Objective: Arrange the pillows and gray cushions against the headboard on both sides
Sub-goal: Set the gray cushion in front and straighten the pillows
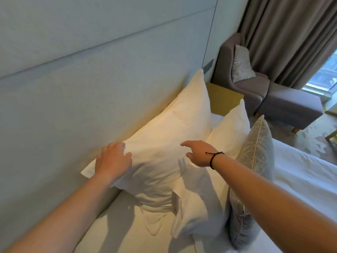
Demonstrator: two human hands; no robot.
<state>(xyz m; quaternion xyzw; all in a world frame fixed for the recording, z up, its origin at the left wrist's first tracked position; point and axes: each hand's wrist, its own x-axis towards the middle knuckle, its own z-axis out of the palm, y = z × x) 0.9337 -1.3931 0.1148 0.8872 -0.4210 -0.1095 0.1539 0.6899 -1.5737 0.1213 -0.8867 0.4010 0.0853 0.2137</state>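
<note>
bed (300, 172); white pillows (164, 143): 2; gray cushions (255, 161): 1; hands (113, 159): 2

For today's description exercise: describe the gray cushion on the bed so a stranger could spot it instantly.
Start at the padded headboard. Two white pillows lean in a row from it; the gray cushion stands upright in front of them. Only it is gray, with a pale leaf-vein pattern.

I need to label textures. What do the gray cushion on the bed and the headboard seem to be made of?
Gray cushion: woven fabric with a slight sheen, pale embroidered branch pattern, corded edge. Headboard: probably padded panels in matte textile; fine grain and seams show.
</note>
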